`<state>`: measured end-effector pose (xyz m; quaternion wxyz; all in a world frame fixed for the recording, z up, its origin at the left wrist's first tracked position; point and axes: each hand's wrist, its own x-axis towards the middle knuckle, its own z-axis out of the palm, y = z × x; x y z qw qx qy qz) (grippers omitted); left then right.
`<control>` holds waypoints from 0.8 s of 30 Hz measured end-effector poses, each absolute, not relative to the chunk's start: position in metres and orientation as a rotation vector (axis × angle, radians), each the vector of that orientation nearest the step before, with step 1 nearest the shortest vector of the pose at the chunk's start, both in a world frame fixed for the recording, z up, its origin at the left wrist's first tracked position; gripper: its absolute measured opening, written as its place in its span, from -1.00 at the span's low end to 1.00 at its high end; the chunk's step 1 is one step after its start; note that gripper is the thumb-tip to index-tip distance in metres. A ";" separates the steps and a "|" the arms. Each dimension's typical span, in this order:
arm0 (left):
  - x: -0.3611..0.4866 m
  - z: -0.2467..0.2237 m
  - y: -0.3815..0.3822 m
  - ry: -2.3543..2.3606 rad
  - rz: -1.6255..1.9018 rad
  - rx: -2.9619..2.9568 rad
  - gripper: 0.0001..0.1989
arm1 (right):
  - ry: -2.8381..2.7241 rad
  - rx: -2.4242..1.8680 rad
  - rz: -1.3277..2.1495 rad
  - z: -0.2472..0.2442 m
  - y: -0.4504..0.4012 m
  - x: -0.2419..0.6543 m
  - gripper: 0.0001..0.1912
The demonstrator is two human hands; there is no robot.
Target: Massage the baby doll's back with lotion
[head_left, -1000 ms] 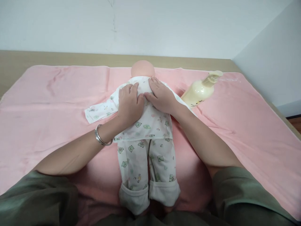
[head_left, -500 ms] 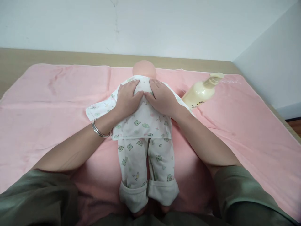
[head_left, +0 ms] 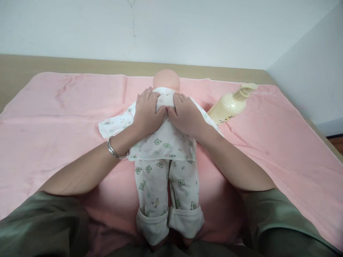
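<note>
A baby doll [head_left: 166, 142] in a white patterned top and trousers lies on a pink cloth [head_left: 66, 132], its head at the far end and its face not visible. My left hand [head_left: 149, 111] rests on the left of the doll's upper body, fingers pointing away from me. On the right of the upper body lies my right hand [head_left: 187, 114], also spread over the top. Both thumbs point inward and their tips meet near the middle. Neither hand grips anything.
To the right, a pale yellow pump bottle [head_left: 230, 104] lies tilted on the cloth. Beyond the cloth are the wooden table's far edge [head_left: 102, 65] and a white wall [head_left: 187, 32]. The doll's sleeve [head_left: 114, 125] stretches out at left.
Both hands and the doll's head have shifted slightly to the right. The thumbs are closer to each other, and the left fingers reach a little further up.
</note>
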<state>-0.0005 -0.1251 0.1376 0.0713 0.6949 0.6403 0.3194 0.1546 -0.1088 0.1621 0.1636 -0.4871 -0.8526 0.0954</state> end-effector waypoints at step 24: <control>-0.007 0.143 -0.116 1.906 0.891 1.895 -0.65 | -2.439 -1.449 0.172 0.164 -0.139 0.147 -0.37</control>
